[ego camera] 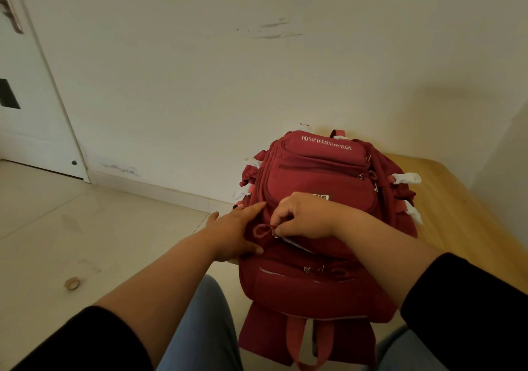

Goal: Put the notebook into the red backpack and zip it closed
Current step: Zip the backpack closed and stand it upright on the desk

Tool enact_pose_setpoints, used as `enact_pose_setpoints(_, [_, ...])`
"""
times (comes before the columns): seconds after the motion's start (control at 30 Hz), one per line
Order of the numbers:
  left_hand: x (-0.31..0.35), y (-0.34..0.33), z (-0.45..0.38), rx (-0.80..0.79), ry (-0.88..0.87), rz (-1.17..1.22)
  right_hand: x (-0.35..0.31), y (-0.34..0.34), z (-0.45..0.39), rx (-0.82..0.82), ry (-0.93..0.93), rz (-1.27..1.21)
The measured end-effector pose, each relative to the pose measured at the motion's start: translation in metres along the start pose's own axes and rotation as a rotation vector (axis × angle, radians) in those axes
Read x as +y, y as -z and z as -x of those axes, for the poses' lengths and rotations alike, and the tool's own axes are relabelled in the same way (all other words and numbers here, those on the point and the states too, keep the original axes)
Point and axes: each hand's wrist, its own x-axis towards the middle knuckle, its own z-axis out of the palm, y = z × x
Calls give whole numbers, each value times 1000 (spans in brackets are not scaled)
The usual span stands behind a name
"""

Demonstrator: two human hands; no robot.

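While the left hand (234, 235) lies flat on the red backpack (320, 228), the right hand (300, 216) beside it pinches the zipper cord (264, 229), apparently near a pale gap.

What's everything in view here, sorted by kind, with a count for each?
Backpacks: 1, the red backpack
Hands: 2, left hand flat on the bag, right hand pinching the zipper pull cord
Tables: 1, wooden table
Tape rolls: 1, on the floor
Doors: 1
Total: 6
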Motion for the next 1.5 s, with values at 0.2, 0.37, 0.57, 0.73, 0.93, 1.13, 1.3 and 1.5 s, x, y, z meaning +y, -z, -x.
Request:
enact_pose_setpoints(0.2, [-2,0,-1,-35,10,-28,9,5,16,-86,-61,-17])
enact_pose_setpoints(0.37, [-2,-1,-3,-46,12,-31,16,12,31,-113,-121,-63])
enact_pose_setpoints(0.57, [-1,-1,-3,-62,24,-46,25,20,47,-129,-189,-98])
enact_pose_setpoints(0.73, [-1,0,-4,-78,32,-61,35,30,66,-129,-234,-124])
enact_pose_setpoints(0.93, [1,-1,-6,-92,42,-89,49,42,87,-72,-261,-169])
enact_pose_setpoints(1.13, [3,0,-6,-82,50,-131,55,43,94,-34,-277,-207])
enact_pose_setpoints(1.3, [5,0,-5,-84,62,-141,60,42,99,11,-288,-204])
enact_pose_setpoints(1.5, [17,5,-2,10,26,-221,61,40,104,59,-282,-202])
